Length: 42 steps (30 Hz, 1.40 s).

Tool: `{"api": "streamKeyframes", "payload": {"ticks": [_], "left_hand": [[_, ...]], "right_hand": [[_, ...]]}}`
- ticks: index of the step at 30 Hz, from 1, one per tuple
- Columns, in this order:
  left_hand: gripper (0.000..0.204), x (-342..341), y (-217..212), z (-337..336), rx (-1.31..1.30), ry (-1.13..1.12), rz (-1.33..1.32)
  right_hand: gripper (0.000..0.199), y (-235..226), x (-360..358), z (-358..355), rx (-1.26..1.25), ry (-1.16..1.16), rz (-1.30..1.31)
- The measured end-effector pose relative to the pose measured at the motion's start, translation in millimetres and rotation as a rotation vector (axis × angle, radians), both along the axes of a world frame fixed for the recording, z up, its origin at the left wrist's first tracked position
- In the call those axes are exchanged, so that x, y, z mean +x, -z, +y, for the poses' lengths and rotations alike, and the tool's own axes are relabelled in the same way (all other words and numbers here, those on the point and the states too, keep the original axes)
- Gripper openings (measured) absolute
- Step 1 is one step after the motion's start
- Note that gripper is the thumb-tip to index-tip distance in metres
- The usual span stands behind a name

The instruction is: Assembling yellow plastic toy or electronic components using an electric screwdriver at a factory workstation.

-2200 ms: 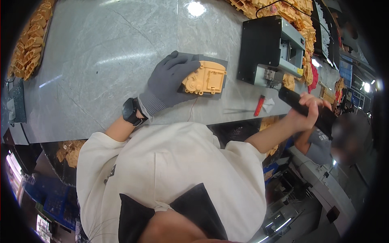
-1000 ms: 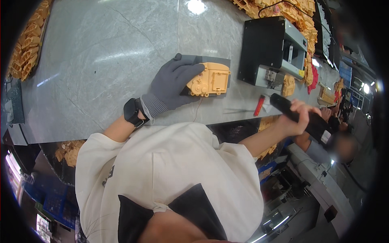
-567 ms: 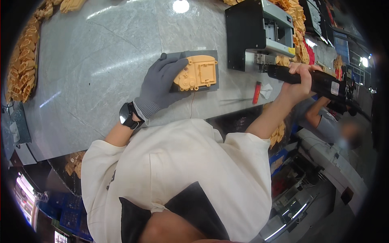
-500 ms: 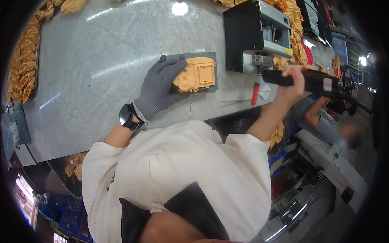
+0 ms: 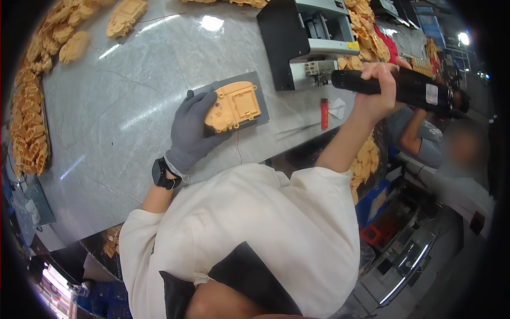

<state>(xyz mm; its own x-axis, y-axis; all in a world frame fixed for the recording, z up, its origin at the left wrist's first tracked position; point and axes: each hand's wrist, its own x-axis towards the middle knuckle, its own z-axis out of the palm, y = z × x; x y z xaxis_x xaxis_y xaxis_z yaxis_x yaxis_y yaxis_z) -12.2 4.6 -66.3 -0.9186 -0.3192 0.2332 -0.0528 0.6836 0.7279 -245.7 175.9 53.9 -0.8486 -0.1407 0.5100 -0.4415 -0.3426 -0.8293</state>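
Observation:
In a grey knitted glove, my left hand (image 5: pixel 194 127) grips the left end of a yellow-orange plastic housing (image 5: pixel 239 105), thumb along its near edge. The housing lies on a dark grey flat pad (image 5: pixel 261 109), its moulded side with a rectangular recess facing up. A thin red wire (image 5: pixel 239 149) trails from it toward me. My bare right hand (image 5: pixel 381 87) is closed around a black powered screwdriver (image 5: pixel 417 95), held level above the table's right side. The screwdriver's front end is beside the metal outlet of a black-and-grey screw feeder (image 5: pixel 284 45); its bit cannot be made out.
A red marker-like stick (image 5: pixel 324 114), a white paper scrap (image 5: pixel 337 108) and tweezers (image 5: pixel 297 129) lie right of the pad. Heaps of yellow parts (image 5: pixel 29 122) line the left edge. One loose housing (image 5: pixel 126 17) lies at the far left. Another person (image 5: pixel 425 133) works at right.
The view has turned, so the table and feeder appear shifted. My right hand has brought the screwdriver's front end up close to the feeder outlet. My left hand keeps hold of the housing.

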Motion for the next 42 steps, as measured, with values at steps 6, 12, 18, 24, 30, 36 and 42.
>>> {"api": "streamKeyframes", "payload": {"ticks": [6, 12, 18, 24, 30, 36, 42], "left_hand": [[0.073, -2, 1, 4, 0.023, -0.009, -0.007], [0.075, -4, 2, 5, 0.032, -0.028, -0.006], [0.074, -3, 1, 7, 0.021, -0.008, 0.023], [0.073, 3, 4, 3, 0.03, -0.022, 0.016], [0.072, 5, 7, -2, 0.044, -0.03, 0.068], [0.076, 3, 6, -7, 0.07, 0.001, 0.046], [0.075, 7, 10, -7, 0.06, 0.012, 0.057]], "right_hand": [[0.031, 8, 0, -5, 0.019, 0.013, -0.041], [0.027, 14, -3, -4, 0.035, -0.068, 0.03], [0.027, 9, 3, -4, 0.122, -0.064, 0.057], [0.032, 19, 22, 6, 0.127, -0.025, -0.14], [0.042, 0, 84, 5, -0.107, -0.388, 0.001], [0.041, 10, 103, -33, -0.003, -0.654, 0.013], [0.04, 16, 103, -37, 0.065, -0.653, 0.038]]}}
